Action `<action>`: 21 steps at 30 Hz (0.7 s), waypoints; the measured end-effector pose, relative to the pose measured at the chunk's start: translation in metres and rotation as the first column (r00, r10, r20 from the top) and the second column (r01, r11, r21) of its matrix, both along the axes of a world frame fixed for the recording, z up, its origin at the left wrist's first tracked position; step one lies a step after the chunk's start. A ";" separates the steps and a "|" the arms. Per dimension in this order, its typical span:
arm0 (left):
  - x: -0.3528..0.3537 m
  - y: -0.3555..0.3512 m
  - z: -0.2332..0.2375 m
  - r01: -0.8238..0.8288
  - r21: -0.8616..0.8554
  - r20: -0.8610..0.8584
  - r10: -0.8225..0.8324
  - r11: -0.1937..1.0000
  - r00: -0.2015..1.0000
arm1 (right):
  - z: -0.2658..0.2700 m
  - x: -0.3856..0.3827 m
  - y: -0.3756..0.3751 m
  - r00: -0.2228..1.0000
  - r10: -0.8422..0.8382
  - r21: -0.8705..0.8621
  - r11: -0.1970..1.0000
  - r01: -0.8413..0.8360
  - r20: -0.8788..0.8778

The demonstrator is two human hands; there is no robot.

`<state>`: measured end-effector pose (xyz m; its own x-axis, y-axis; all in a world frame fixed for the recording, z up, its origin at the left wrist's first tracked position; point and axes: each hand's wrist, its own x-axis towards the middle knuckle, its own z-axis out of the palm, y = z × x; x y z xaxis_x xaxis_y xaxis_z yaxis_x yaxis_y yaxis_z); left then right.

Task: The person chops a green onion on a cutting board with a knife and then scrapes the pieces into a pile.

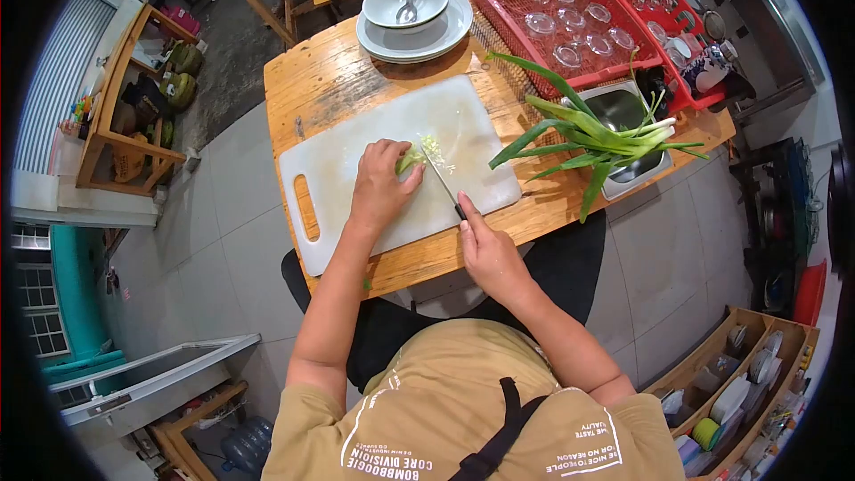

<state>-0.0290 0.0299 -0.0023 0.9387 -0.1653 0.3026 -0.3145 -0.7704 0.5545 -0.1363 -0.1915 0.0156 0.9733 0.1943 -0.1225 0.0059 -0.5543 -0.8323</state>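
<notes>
On a white cutting board (pixel 338 129), my left hand (pixel 381 180) is closed on a pale green vegetable (pixel 410 158), its fingers bent over the top. The exact kind of vegetable cannot be made out. My right hand (pixel 490 254) grips the black handle of a knife (pixel 439 176), index finger stretched along it. The blade points away from me and lies against the vegetable's right side. Small pale green chopped pieces (pixel 443 158) are scattered just right of the blade.
Leafy green scallions (pixel 597 135) lie across a metal container (pixel 628 180) at the table's right. Behind stand stacked white plates (pixel 370 36) and a bowl (pixel 383 4) with spoons (pixel 407 11). A red basket (pixel 499 27) holds several upturned glasses (pixel 567 22).
</notes>
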 end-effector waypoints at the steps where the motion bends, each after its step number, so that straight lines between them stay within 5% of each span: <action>1: 0.000 0.000 0.000 0.000 0.009 0.010 0.000 1.000 1.000 | 0.001 0.000 0.000 1.000 -0.005 -0.001 1.000 0.005 -0.003; 21: 0.008 -0.009 -0.001 -0.045 0.043 -0.017 0.046 0.998 0.999 | 0.005 0.005 -0.009 0.992 -0.054 0.160 0.984 0.071 -0.110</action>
<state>-0.0210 0.0207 -0.0033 0.9509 -0.1345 0.2788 -0.2684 -0.8071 0.5259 -0.1309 -0.2000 0.0202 0.9675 0.1595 -0.1963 -0.1167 -0.4069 -0.9060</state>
